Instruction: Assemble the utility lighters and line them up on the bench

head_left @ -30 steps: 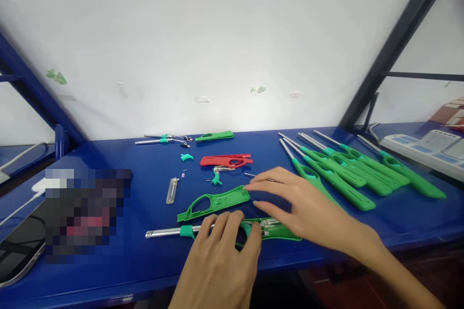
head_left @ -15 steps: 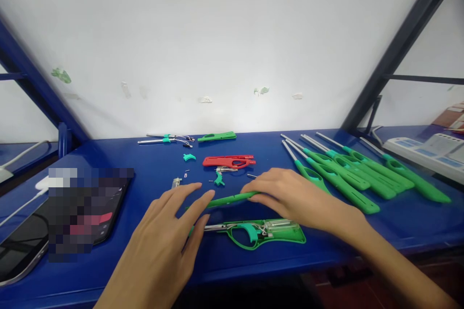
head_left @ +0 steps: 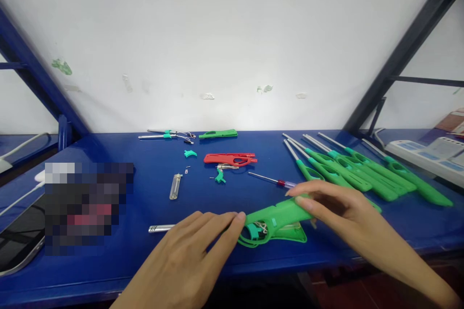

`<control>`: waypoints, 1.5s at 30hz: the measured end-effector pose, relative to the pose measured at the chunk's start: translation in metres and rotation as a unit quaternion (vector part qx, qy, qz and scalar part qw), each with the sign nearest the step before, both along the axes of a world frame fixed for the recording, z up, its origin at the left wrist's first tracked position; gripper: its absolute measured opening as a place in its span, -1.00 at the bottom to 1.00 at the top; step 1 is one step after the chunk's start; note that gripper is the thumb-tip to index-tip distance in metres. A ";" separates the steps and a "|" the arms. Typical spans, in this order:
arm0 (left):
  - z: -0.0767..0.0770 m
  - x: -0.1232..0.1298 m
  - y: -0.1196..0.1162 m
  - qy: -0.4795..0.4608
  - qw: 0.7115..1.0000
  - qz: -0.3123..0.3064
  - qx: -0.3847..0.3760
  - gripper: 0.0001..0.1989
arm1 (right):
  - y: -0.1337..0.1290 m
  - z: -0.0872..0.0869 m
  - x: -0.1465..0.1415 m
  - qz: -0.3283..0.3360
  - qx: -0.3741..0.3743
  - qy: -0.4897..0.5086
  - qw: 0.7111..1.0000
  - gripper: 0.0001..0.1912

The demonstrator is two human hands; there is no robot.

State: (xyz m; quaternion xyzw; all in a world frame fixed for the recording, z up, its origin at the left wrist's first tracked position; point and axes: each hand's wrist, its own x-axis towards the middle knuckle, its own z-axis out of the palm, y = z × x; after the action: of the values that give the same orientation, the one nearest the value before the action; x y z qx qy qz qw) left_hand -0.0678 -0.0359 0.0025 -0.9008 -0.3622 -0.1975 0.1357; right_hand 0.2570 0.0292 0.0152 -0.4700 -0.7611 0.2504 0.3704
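Observation:
My right hand [head_left: 339, 210] pinches the wide end of a green lighter casing half [head_left: 279, 215] between thumb and fingers, holding it tilted above its mate. Fingers of my left hand [head_left: 188, 260] close on the narrow front end of that half; its thumb is hidden. Beneath lies the other green casing half [head_left: 299, 235] on the table, with a teal trigger [head_left: 254, 231] and thin wires showing through the finger loop. A metal lighter tube [head_left: 159, 228] sticks out to the left from under my left hand.
Several assembled green lighters [head_left: 348, 169] lie at right. A screwdriver [head_left: 268, 178], red casing halves [head_left: 228, 159], a clear fuel tank [head_left: 175, 187], loose teal triggers [head_left: 219, 176] and metal tubes with wires [head_left: 159, 136] lie behind. Phones [head_left: 21, 227] are at left.
The green casing half has moved right and down over the lower half, its broad face now towards me. My right hand went right with it; my left hand moved right and nearer.

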 end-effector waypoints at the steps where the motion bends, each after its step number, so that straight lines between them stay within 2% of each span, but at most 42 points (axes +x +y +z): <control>1: 0.000 -0.001 0.000 0.002 1.000 0.001 0.001 -0.38 | 0.000 -0.003 0.002 0.003 0.006 0.000 1.000 -0.64; 6: -0.002 -0.002 0.006 -0.022 1.000 0.011 0.015 -0.45 | -0.008 -0.014 0.006 0.029 0.083 -0.077 0.993 -0.58; 9: -0.001 0.000 0.012 -0.041 0.999 0.010 0.031 -0.50 | -0.014 -0.016 0.006 0.035 0.108 -0.106 0.988 -0.63; 14: 0.002 0.005 0.018 -0.027 0.999 0.020 0.029 -0.49 | -0.020 -0.021 0.010 0.042 0.087 -0.158 0.983 -0.62; 20: -0.012 0.011 0.022 -0.024 0.998 0.037 -0.037 -0.60 | -0.018 -0.030 0.012 0.056 0.080 -0.202 0.975 -0.65; 24: -0.017 0.010 0.024 -0.038 0.996 0.038 -0.072 -0.60 | -0.018 -0.031 0.013 0.062 0.085 -0.218 0.970 -0.62; 35: -0.010 0.009 0.027 -0.059 0.995 0.018 -0.080 -0.57 | -0.024 -0.036 0.015 0.055 0.054 -0.219 0.973 -0.61; 39: -0.012 0.008 0.025 -0.053 0.995 0.022 -0.087 -0.48 | -0.024 -0.035 0.013 0.050 0.047 -0.216 0.974 -0.63; 45: -0.014 0.009 0.024 -0.060 0.995 0.028 -0.071 -0.49 | -0.027 -0.035 0.009 0.041 0.047 -0.197 0.978 -0.65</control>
State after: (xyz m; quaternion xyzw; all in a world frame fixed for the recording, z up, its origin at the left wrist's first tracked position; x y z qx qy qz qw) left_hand -0.0588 -0.0115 -0.0114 -0.8844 -0.4074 -0.2210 0.0546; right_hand 0.2660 0.0025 -0.0201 -0.4601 -0.8490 0.1315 0.2242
